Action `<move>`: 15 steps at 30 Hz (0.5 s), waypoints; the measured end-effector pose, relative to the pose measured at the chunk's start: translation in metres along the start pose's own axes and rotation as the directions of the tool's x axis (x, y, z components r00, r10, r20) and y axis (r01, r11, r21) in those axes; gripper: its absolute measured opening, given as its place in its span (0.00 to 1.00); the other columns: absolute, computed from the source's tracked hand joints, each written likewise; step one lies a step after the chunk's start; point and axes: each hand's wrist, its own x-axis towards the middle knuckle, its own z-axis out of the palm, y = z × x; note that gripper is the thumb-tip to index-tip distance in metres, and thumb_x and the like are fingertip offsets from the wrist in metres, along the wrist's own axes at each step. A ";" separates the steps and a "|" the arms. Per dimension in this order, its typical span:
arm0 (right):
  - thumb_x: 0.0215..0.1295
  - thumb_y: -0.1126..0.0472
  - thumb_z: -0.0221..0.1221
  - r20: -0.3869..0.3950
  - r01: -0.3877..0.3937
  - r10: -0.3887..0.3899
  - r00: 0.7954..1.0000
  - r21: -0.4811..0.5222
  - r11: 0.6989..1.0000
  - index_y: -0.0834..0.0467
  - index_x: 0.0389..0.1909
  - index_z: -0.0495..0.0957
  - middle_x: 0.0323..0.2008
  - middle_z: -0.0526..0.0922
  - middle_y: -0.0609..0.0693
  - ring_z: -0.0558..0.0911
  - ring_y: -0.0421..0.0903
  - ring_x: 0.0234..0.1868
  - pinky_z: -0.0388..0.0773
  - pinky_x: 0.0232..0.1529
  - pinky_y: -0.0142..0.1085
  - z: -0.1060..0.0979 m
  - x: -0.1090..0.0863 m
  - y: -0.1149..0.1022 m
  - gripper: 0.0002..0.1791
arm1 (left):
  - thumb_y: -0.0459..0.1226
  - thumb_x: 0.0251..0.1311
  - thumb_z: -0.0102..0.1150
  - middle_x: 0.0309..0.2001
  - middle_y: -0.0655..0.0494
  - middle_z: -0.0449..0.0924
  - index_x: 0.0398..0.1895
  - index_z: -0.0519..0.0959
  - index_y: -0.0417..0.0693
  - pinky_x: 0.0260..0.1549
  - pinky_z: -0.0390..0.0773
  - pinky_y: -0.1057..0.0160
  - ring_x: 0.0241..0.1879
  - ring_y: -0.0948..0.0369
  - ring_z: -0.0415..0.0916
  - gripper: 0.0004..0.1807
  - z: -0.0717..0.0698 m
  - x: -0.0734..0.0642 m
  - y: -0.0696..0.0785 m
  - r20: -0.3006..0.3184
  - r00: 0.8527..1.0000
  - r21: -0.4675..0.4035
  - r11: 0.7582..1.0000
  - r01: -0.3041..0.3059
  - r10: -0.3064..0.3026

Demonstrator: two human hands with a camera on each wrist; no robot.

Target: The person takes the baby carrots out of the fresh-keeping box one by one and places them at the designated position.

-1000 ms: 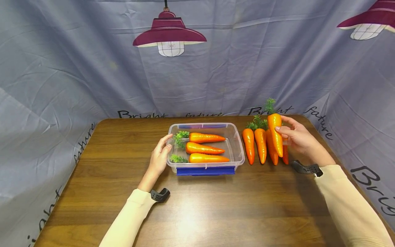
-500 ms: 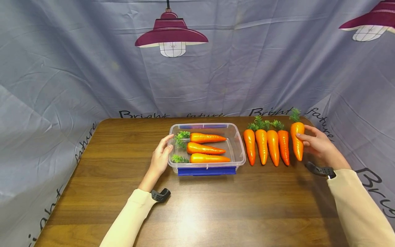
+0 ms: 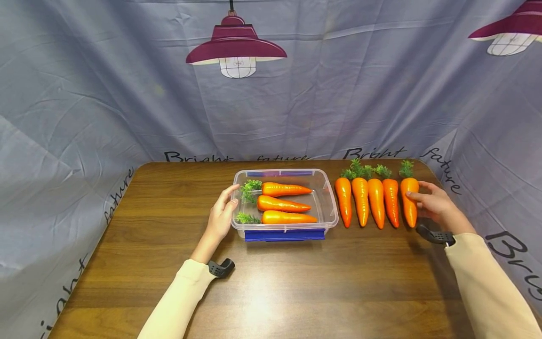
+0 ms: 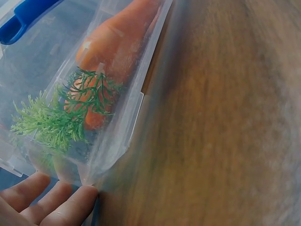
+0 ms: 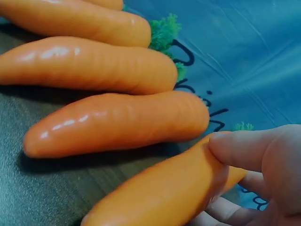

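A: What is seen first, on the near side?

B: A bare bit of brown table (image 3: 271, 282), then the clear box (image 3: 284, 226) with its blue clip (image 3: 284, 235). Three carrots (image 3: 283, 205) are laid inside, with thin tips to the right

A: What is done by the left grip (image 3: 220, 214)?

B: The end of the box is touched by its fingers, which are not wrapped round it. The box can be steadied that way

A: And where is the held carrot (image 3: 409, 209)?

B: At the right end of the row, pinched by the right grip (image 3: 433, 201), with the thumb (image 5: 244, 148) on top and the other fingers under it. Whether all its weight is on the table cannot be told

A: How can this be done well?

B: It should be lined up with the four other carrots (image 3: 376, 202), tip to the near side. The next one should not be bumped. If it is let go too fast, it might be rolled

A: And farther back?

B: Its green leaves (image 3: 406, 168) should not be squashed against the gray cloth (image 3: 271, 117)
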 end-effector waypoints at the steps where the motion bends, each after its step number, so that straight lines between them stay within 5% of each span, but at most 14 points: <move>1: 0.76 0.58 0.55 -0.001 -0.001 0.001 1.000 -0.024 1.000 0.65 0.78 0.27 0.29 0.80 0.30 0.83 0.32 0.32 0.84 0.34 0.34 0.000 0.000 0.000 0.50 | 0.32 0.74 0.45 0.75 0.42 0.67 0.71 0.70 0.44 0.75 0.58 0.40 0.77 0.40 0.58 0.23 0.000 0.000 0.000 0.000 1.000 -0.003 1.000 -0.002 0.002; 15: 0.75 0.58 0.56 -0.031 -0.007 0.004 0.999 -0.092 0.996 0.67 0.78 0.31 0.30 0.77 0.30 0.82 0.29 0.33 0.85 0.37 0.33 0.002 0.002 0.002 0.49 | 0.32 0.74 0.44 0.74 0.42 0.67 0.71 0.70 0.43 0.75 0.58 0.40 0.77 0.41 0.59 0.23 0.001 0.000 -0.001 -0.004 1.000 -0.011 1.000 -0.013 0.013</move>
